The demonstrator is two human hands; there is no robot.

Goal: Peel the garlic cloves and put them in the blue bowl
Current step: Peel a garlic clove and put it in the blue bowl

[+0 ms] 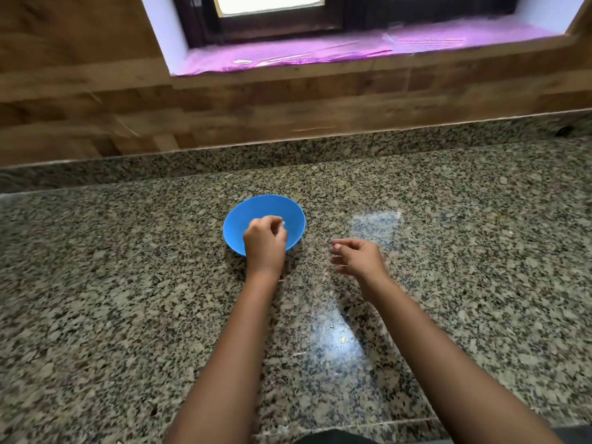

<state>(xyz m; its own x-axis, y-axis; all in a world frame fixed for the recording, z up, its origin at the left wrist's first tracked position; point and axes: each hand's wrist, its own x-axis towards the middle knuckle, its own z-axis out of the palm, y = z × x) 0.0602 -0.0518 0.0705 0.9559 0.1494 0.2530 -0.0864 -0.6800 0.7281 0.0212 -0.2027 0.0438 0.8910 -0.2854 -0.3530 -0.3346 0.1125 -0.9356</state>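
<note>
Head view, quick Q: where's the left hand?
— Over the blue bowl, wrist crossing the near rim. Fingers curled in; thumb + forefinger tips pinch a small pale bit, prob. the garlic clove, held above the bowl's inside. Too small to tell if it's peeled.
— And the right hand?
— Off to the right of the left one, apart from the bowl, over the granite counter. Fingers loosely curled, thumb + forefinger tips close together. Can't tell whether anything's between them.
— Bowl's contents?
— Left hand hides most of the floor; what shows is plain blue. Bowl sits upright on the counter, under the left hand, left of the right hand.
— Anything else round the hands?
— Both forearms bare, reaching fwd from the near edge. Window glare on the counter betw. and behind the wrists. Beyond the fingertips, well apart: wood wall, then a window sill w/ a pink sheet over it.
</note>
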